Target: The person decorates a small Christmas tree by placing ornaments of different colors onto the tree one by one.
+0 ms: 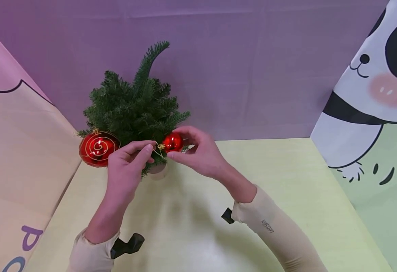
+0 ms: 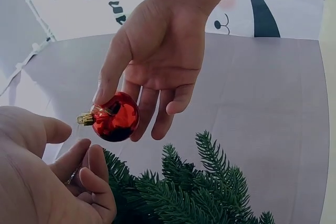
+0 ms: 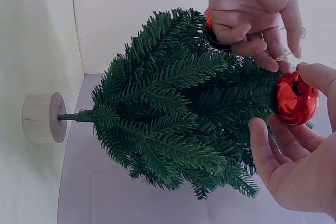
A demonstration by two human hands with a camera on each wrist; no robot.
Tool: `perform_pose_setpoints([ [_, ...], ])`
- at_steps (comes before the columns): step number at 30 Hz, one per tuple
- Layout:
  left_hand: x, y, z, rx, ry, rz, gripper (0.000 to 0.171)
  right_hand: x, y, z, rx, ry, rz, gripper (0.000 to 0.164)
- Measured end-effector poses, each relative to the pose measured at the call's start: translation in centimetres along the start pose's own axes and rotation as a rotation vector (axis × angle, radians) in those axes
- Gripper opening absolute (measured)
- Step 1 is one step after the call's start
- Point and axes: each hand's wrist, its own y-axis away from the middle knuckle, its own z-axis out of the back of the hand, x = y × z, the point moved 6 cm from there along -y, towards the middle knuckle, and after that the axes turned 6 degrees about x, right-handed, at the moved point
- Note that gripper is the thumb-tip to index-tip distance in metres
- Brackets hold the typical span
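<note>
A small shiny red bauble point(image 1: 173, 142) with a gold cap sits between the thumb and fingers of my right hand point(image 1: 201, 153), in front of the little fir tree point(image 1: 130, 105). Its thin gold string loop point(image 1: 159, 152) reaches over to my left hand point(image 1: 127, 162), whose bent fingers hold it near the thumb. In the left wrist view the bauble's gold cap point(image 2: 84, 119) points toward the left hand. A larger red bauble point(image 1: 98, 148) with a gold spiral hangs at the tree's left side, partly behind the left hand.
The tree stands on a round wooden base point(image 3: 44, 117) on the pale yellow table point(image 1: 269, 196). Behind it rises a purple backdrop point(image 1: 239, 68). Printed panels flank both sides, with a panda point(image 1: 365, 109) on the right.
</note>
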Motion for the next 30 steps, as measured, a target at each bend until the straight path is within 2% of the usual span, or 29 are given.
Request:
perform_pose_setpoints([
  [5,0.0,0.0,0.1,-0.023,0.008,-0.041,0.020,-0.2,0.1,-0.1,-0.001,0.012,-0.003,0.045],
  [8,-0.1,0.0,0.1,-0.013,0.002,-0.034,0.021,-0.2,0.1,-0.1,0.002,0.013,0.001,0.045],
  [12,0.2,0.0,-0.1,0.048,-0.024,-0.006,0.024,-0.2,0.2,-0.1,0.018,0.017,0.001,0.044],
  [17,0.5,0.0,-0.5,0.134,-0.050,-0.021,0.024,-0.3,0.4,-0.1,0.025,0.027,-0.003,0.045],
  [26,1.0,0.5,-1.0,0.192,-0.119,0.007,0.021,-0.6,0.5,-0.1,0.024,0.004,-0.004,0.044],
  [30,1.0,0.6,-1.1,0.197,-0.129,-0.011,0.018,-0.6,0.5,-0.1,0.016,-0.007,-0.006,0.043],
])
